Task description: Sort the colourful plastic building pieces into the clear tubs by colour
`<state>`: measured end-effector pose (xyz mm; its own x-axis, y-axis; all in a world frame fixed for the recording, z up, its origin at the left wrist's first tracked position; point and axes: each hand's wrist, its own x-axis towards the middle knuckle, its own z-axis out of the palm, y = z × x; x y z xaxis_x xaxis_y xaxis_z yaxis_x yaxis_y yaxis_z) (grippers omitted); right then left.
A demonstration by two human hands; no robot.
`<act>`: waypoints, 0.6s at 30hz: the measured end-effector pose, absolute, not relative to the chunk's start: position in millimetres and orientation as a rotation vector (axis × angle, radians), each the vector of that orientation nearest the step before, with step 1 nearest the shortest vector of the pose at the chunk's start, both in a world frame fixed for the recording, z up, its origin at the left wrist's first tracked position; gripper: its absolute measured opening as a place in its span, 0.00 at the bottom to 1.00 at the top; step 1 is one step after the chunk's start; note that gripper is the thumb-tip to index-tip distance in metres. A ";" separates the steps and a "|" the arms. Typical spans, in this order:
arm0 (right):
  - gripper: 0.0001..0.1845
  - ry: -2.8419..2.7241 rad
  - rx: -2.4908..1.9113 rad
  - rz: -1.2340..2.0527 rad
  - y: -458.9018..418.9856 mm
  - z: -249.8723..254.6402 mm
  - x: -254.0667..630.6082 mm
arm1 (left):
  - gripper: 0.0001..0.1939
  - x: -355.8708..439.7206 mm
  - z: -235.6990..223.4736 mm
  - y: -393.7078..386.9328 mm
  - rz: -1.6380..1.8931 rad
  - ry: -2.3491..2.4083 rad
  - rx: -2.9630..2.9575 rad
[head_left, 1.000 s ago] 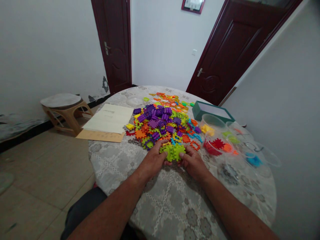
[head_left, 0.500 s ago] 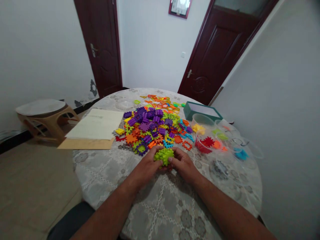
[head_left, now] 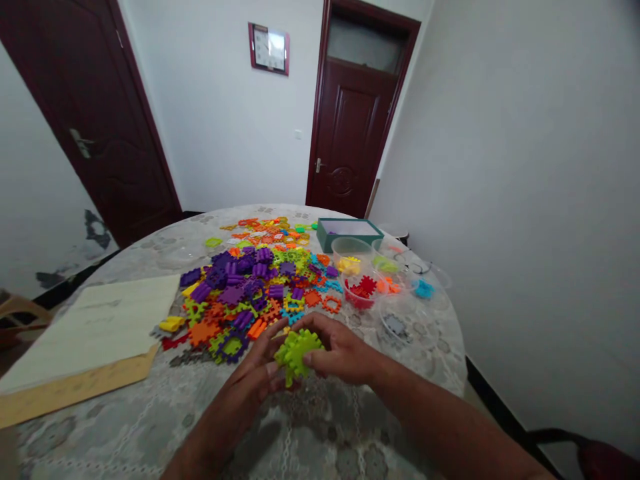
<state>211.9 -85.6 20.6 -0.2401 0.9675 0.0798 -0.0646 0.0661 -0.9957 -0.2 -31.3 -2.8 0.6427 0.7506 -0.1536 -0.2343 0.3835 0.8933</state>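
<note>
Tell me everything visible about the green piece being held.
The green piece looks plastic, with blunt teeth along its visible edge and a broad face tilted toward the camera. A part juts down at lower left. It is above the table, nearer than the pile. The right hand grips it, thumb on the face; whether the left hand touches it is unclear.

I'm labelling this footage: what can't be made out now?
Head view:
Green toothed plastic piece: far side, turned away.
Multicoloured plastic heap: lower layers, covered by upper ones.
Cream paper sheet: markings, too faint to read.
Tan stool: left part, cut off by left edge.
</note>
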 end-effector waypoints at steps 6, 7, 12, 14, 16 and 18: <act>0.24 -1.462 -1.206 1.056 -101.3 80.1 302.3 | 0.31 0.7 1.4 -30.8 0.723 0.662 1.016; 0.24 -1.437 -1.273 0.892 -97.3 88.3 326.5 | 0.31 1.2 1.2 -29.5 0.743 0.680 1.015; 0.26 -1.247 -1.800 0.146 -52.4 111.5 452.5 | 0.27 1.8 -3.6 -17.7 0.926 0.811 0.973; 0.28 -1.167 -2.074 0.071 -34.0 110.1 490.5 | 0.27 0.5 -6.3 -11.8 1.009 0.923 0.942; 0.29 -1.119 -2.224 0.067 -19.3 103.4 516.7 | 0.27 -1.7 -8.7 -6.7 1.079 1.055 0.938; 0.28 -1.102 -2.278 0.082 -7.6 93.7 532.9 | 0.26 -4.0 -10.6 -3.0 1.118 1.157 0.971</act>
<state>532.9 -7.6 93.7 0.6532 0.7313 0.1960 0.6941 -0.4750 -0.5410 -4.0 -3.0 -10.6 0.0442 0.9816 -0.1860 -0.1524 0.1906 0.9698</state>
